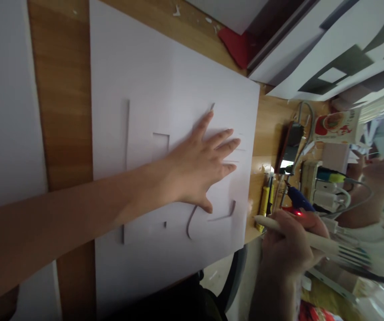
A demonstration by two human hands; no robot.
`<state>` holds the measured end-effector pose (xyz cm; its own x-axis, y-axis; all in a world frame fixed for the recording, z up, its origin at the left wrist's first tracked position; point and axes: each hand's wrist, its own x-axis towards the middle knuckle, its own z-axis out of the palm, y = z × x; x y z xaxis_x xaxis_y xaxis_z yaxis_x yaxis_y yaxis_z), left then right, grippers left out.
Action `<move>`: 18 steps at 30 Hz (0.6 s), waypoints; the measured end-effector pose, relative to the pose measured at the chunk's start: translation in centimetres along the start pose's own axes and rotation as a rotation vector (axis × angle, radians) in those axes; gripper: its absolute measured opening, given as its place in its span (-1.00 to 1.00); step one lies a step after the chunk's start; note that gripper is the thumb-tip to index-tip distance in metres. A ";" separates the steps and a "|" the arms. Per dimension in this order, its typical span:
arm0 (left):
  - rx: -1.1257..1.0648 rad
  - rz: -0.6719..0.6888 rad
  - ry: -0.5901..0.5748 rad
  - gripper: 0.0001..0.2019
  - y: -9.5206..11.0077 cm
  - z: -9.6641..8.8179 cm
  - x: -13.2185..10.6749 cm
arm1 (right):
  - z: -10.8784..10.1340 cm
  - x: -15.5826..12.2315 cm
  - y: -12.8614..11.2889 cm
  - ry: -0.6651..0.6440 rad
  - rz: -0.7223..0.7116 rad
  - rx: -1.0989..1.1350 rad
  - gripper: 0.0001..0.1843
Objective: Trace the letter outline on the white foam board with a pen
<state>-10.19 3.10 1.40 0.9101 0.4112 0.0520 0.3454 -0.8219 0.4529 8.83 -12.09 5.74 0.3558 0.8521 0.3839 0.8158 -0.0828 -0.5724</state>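
I keep my left hand (198,167) flat, fingers apart, pressing the white foam board (175,89) to the wooden counter (63,89) — my right hand's (288,247) grip clamped on the white glue gun (312,240) just beside it.

A craft or model-making workspace is suggested: white foam boards (175,58) are laid on a wooden tabletop (64,89), cut scraps are scattered at one edge, and tools (268,196) and cables (342,191) are crowded along another.

No lettering can be read anywhere; the print on the red-and-white packet (337,125) is blurred.
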 end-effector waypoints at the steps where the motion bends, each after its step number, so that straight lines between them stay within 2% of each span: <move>1: -0.004 0.001 0.002 -0.12 0.0 0.0 0.0 | -0.2 -0.1 0.2 0.042 0.018 0.009 -0.61; 4: -0.020 0.005 0.007 -0.08 0.0 0.0 0.0 | -0.5 -0.5 0.3 0.072 0.020 -0.025 -0.64; 11: -0.021 0.026 0.064 -0.08 0.0 0.1 -0.2 | 0.2 -0.7 -0.7 -0.162 -0.129 -0.202 -0.67; 18: -0.018 0.022 0.043 -0.10 0.0 0.1 -0.2 | 0.5 -1.2 0.4 -0.148 -0.124 -0.280 -0.64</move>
<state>-10.30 2.98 1.32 0.9066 0.4100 0.1003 0.3209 -0.8239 0.4671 8.45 -12.86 4.69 0.1929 0.9287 0.3168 0.9496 -0.0955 -0.2985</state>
